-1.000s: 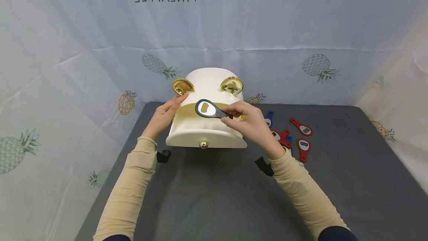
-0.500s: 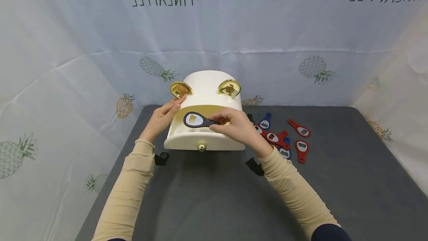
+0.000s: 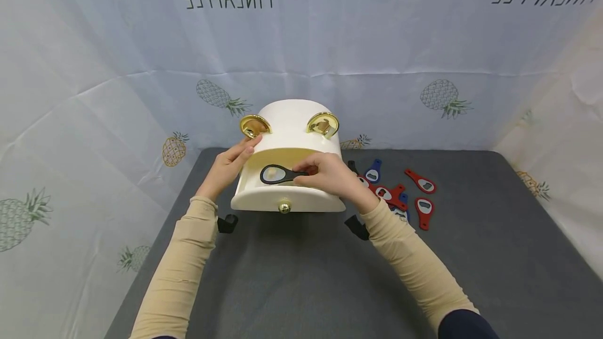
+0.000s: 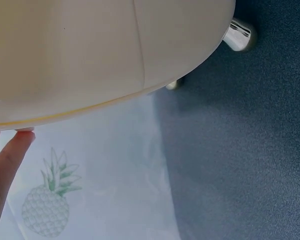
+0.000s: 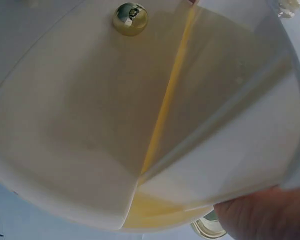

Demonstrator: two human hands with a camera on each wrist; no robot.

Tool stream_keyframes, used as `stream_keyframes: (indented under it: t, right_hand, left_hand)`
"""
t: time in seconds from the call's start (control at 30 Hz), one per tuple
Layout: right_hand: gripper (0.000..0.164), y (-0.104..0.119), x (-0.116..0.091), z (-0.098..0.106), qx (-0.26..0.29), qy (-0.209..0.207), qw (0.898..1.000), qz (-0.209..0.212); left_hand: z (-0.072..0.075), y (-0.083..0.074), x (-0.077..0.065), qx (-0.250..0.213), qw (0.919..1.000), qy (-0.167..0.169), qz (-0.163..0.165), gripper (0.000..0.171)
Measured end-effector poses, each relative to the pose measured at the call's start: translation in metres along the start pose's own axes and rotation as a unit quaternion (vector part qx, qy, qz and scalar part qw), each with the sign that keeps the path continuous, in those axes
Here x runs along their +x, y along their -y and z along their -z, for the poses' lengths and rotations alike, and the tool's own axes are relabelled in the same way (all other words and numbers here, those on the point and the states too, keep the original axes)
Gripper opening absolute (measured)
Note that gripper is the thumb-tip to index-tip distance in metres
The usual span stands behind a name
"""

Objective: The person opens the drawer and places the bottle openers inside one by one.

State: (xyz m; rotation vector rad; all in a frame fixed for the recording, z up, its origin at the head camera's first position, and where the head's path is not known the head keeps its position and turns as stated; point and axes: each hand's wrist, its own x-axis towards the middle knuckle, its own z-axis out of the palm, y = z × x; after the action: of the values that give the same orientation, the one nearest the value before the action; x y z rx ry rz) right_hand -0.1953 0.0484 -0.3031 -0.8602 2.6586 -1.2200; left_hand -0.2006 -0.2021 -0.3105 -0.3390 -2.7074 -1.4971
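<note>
A cream-white box (image 3: 298, 114) with two gold ear-shaped pieces on top stands at the table's back middle. Its front has an opening, with a rounded front panel (image 3: 264, 199) and a gold knob (image 3: 284, 206) below it. Between thumb and fingers my right hand (image 3: 330, 174) pinches the handle of a black bottle opener (image 3: 263, 176), its head level with the opening behind the panel's top edge. My left hand (image 3: 226, 168) rests against the box's left side, fingertips by the left gold ear (image 3: 255, 125). A fingertip (image 4: 12, 152) touches the box in the left wrist view.
Right of the box lie several bottle openers: a blue one (image 3: 373, 170), red ones (image 3: 425, 212) and others partly overlapping. A dark grey cloth (image 3: 301, 276) covers the table. A pineapple-print curtain (image 3: 386, 41) hangs behind it.
My right hand has carried the black bottle opener left and down to the box opening, and the opener has tilted. The left hand has kept its place on the box.
</note>
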Motion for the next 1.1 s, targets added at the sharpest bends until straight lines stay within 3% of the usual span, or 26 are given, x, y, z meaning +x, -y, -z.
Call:
stream_keyframes:
  t: [0.43,0.6,0.77,1.1]
  right_hand:
    - [0.021,0.004,0.012,-0.006,-0.09,0.0,0.996,-0.005]
    - [0.02,0.007,0.011,-0.008,-0.126,-0.003,0.992,-0.005]
    - [0.019,0.009,0.009,-0.008,-0.133,-0.005,0.991,-0.009]
    - [0.017,0.011,0.011,-0.009,-0.141,0.038,0.989,-0.005]
  left_hand:
    - [-0.001,0.001,0.002,-0.015,0.9998,-0.003,-0.009,0.039]
    - [-0.001,0.013,0.008,-0.012,0.9999,-0.005,-0.011,0.039]
    - [-0.003,0.025,0.014,-0.01,0.9997,-0.012,-0.016,0.041]
    - [-0.004,0.025,0.012,-0.006,0.9999,-0.013,-0.006,0.04]
